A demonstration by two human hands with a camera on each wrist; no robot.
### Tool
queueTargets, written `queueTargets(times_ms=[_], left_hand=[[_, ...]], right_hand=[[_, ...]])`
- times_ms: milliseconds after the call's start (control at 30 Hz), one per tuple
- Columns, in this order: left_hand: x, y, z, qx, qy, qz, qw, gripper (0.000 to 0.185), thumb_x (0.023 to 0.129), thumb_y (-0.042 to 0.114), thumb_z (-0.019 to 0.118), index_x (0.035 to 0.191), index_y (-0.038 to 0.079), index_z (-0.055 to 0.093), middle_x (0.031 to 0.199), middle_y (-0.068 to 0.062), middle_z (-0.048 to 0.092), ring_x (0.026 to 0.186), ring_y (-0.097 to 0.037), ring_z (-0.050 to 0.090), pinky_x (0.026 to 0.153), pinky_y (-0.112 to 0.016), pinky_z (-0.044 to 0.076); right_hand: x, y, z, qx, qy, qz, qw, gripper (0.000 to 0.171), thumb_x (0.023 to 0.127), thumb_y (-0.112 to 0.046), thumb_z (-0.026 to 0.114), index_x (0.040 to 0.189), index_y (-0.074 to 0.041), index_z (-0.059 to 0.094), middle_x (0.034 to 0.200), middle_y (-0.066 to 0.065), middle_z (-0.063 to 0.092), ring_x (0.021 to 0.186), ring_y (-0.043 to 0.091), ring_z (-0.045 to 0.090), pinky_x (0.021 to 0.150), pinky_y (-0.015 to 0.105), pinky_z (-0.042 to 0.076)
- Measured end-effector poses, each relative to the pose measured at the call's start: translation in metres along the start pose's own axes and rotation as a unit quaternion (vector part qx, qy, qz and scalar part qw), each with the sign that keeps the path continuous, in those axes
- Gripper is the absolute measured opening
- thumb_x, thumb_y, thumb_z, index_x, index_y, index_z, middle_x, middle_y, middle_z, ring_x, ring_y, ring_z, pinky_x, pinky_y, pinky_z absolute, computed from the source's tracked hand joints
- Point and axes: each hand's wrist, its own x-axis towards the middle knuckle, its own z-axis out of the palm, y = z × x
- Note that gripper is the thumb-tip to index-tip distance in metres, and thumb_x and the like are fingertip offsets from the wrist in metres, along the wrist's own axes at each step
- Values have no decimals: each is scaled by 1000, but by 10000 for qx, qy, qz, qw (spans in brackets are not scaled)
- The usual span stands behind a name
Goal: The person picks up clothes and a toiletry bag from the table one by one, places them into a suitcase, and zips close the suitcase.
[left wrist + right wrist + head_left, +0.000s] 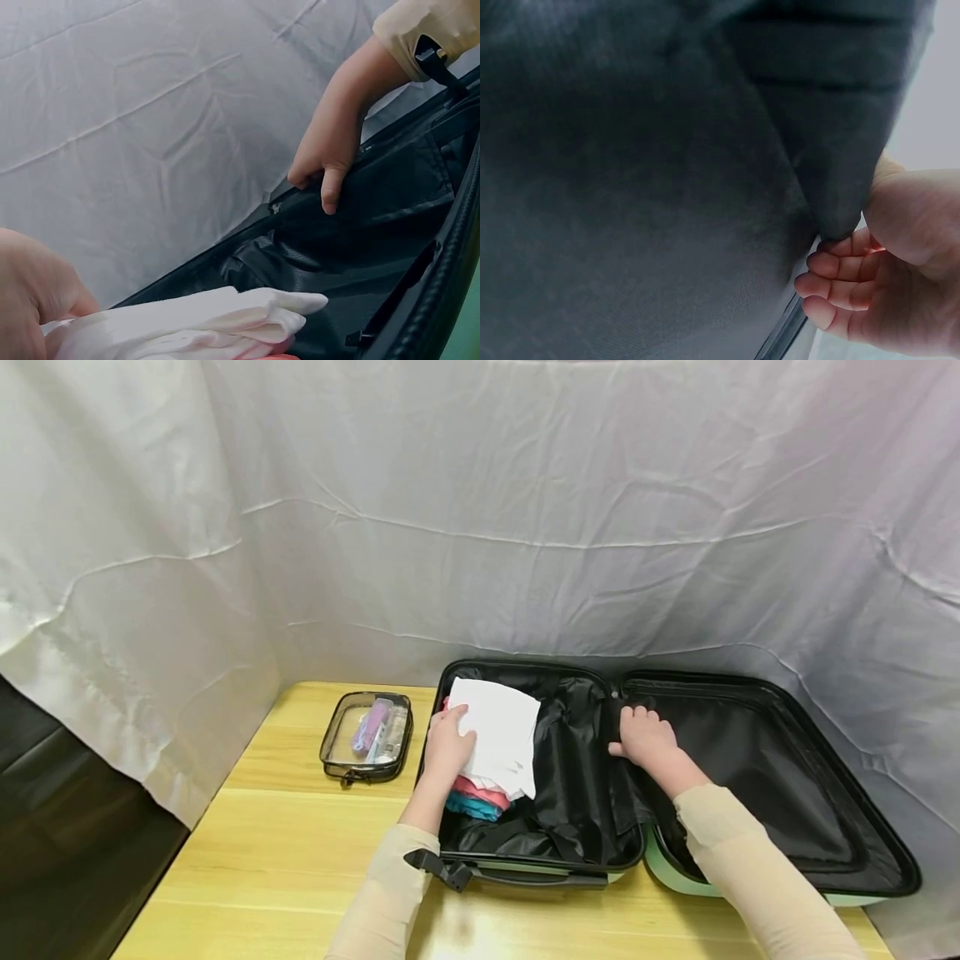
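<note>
Your left hand (448,745) presses flat on the folded white cloth (501,737) topping pink and teal layers at nine o'clock in the open suitcase (862,877), while your right hand (643,737) pinches its black lining (577,752).

— What's left of the case?
— A clear toiletry pouch (366,737) with black trim lies flat on the wooden table (285,852), just beside the case. Small items show inside it, one purple.
— And behind?
— A white sheet (525,510) hangs as a creased backdrop along the table's far and left edges. Something dark (67,827) sits beyond it at lower left
</note>
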Motion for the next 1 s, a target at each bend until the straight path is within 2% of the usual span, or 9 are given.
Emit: queueTargets(times_ms=[167, 300, 433, 500, 600, 733, 833, 900, 1000], left_hand=[[-2, 3, 0, 192, 61, 58, 9998, 41, 89, 6, 59, 130, 11, 63, 145, -19, 45, 130, -38, 49, 105, -51, 44], [-7, 4, -3, 778, 93, 149, 9968, 38, 87, 3, 54, 122, 10, 69, 140, -16, 52, 125, -36, 54, 99, -50, 48], [-11, 4, -5, 1273, 107, 169, 9917, 32, 88, 8, 56, 115, 10, 72, 131, -13, 59, 120, -34, 57, 91, -53, 52], [-13, 6, -5, 1541, 74, 290, 9876, 29, 90, 13, 58, 115, 10, 72, 129, -13, 61, 119, -34, 57, 92, -52, 52], [-15, 11, -7, 1901, 102, 650, 9796, 30, 91, 19, 61, 116, 9, 72, 129, -13, 62, 121, -34, 56, 97, -51, 49], [-16, 22, -11, 2026, 130, 1043, 9736, 32, 92, 24, 62, 120, 10, 69, 133, -13, 61, 127, -34, 52, 102, -52, 46], [-12, 33, -16, 2078, 11, 1310, 9694, 35, 93, 26, 62, 125, 12, 67, 138, -13, 57, 132, -33, 49, 104, -53, 43], [-8, 41, -18, 2297, -195, 1525, 9610, 39, 94, 30, 61, 130, 13, 63, 143, -13, 53, 137, -34, 45, 109, -53, 40], [0, 51, -20, 2630, -683, 1730, 9467, 49, 96, 39, 58, 140, 17, 54, 153, -12, 41, 146, -33, 32, 115, -55, 31]], right_hand=[[0, 2, 1, 13, 38, 25, 10000, 60, 89, -36, 70, 116, 13, 47, 111, 35, 52, 97, 48, 53, 78, 57, 49], [2, 3, 3, 30, 54, -6, 10000, 61, 88, -36, 70, 116, 13, 47, 111, 35, 52, 97, 48, 53, 78, 58, 49], [2, 3, 4, 44, 50, -35, 10000, 62, 88, -36, 71, 116, 13, 46, 112, 35, 52, 99, 48, 53, 79, 58, 48], [1, 3, 3, 13, 33, -22, 10000, 61, 88, -36, 70, 116, 13, 47, 111, 35, 52, 99, 48, 53, 79, 58, 49], [-1, 1, 1, -18, 35, -5, 10000, 60, 88, -35, 71, 115, 13, 47, 110, 34, 52, 99, 48, 54, 80, 57, 49], [-1, 0, -2, -35, 3, -2, 10000, 60, 88, -35, 71, 114, 13, 47, 109, 34, 52, 98, 47, 54, 80, 57, 49], [0, -1, -3, -17, -36, -4, 10000, 60, 88, -35, 71, 114, 13, 47, 110, 34, 52, 98, 47, 53, 80, 57, 49], [0, -1, -3, 0, -64, 11, 10000, 60, 88, -35, 71, 115, 13, 47, 111, 34, 52, 99, 47, 53, 80, 57, 49], [1, -1, -3, 17, -96, 26, 9999, 60, 88, -35, 70, 116, 13, 47, 112, 34, 51, 99, 47, 53, 80, 57, 49]])
